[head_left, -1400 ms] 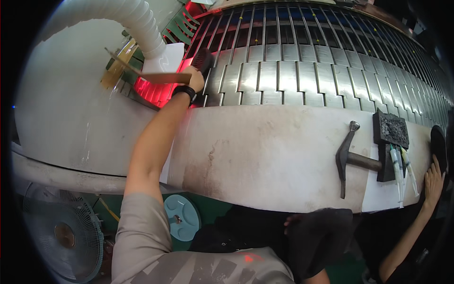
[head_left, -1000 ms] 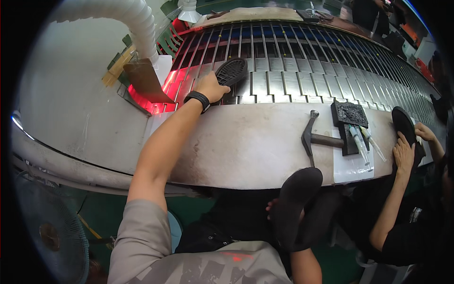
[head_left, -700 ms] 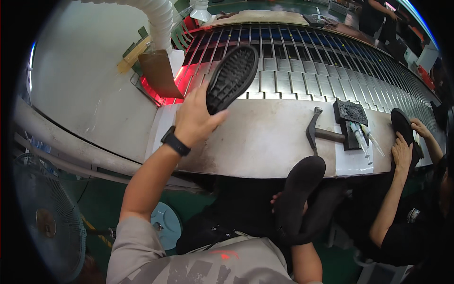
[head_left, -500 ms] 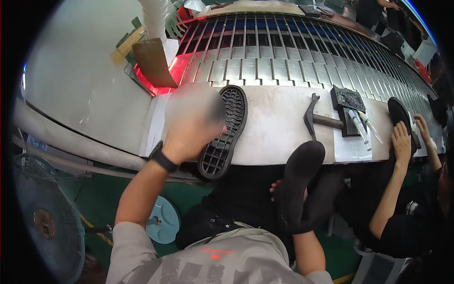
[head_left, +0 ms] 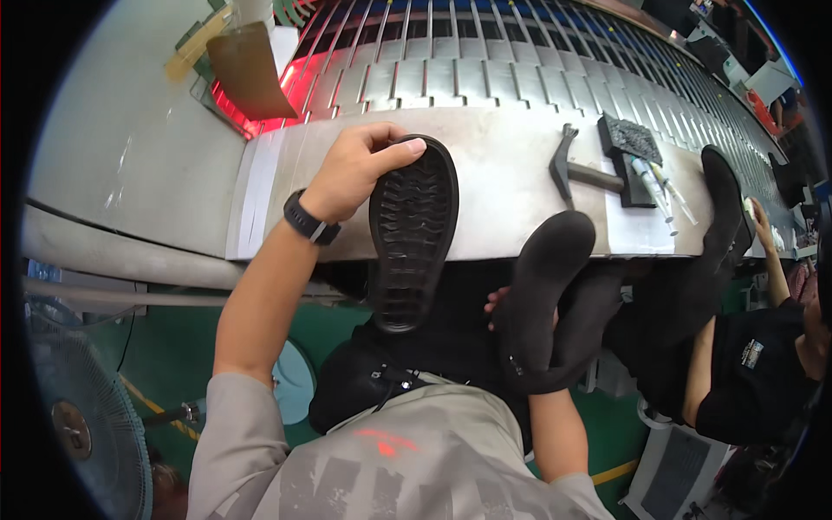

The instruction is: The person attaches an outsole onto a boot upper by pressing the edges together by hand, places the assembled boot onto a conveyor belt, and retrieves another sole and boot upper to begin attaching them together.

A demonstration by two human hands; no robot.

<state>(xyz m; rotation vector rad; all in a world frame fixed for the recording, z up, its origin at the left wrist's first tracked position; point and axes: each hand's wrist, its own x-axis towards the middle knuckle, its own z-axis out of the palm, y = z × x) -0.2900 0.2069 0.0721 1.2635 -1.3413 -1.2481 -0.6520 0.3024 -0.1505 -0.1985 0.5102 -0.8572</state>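
Note:
My left hand grips a black shoe sole by its upper end, the thumb pressed over the rim. The sole's ribbed, hollowed face is turned up, and its lower end hangs past the table's front edge. To the right, a tall black boot is held above my lap, its foot part pointing toward the table and its shaft folded over. My right hand is mostly hidden behind the boot, with only fingertips showing at its left side.
On the pale worktable lie a hammer, a dark block and syringes. Behind runs a metal slatted conveyor, with a red-lit opening at left. A co-worker sits at right beside another black boot. A fan stands lower left.
My left hand has shifted up to the sole's upper end, and the sole now stands more upright in view. The boot stays in my right hand. The co-worker's near hand has dropped from their boot.

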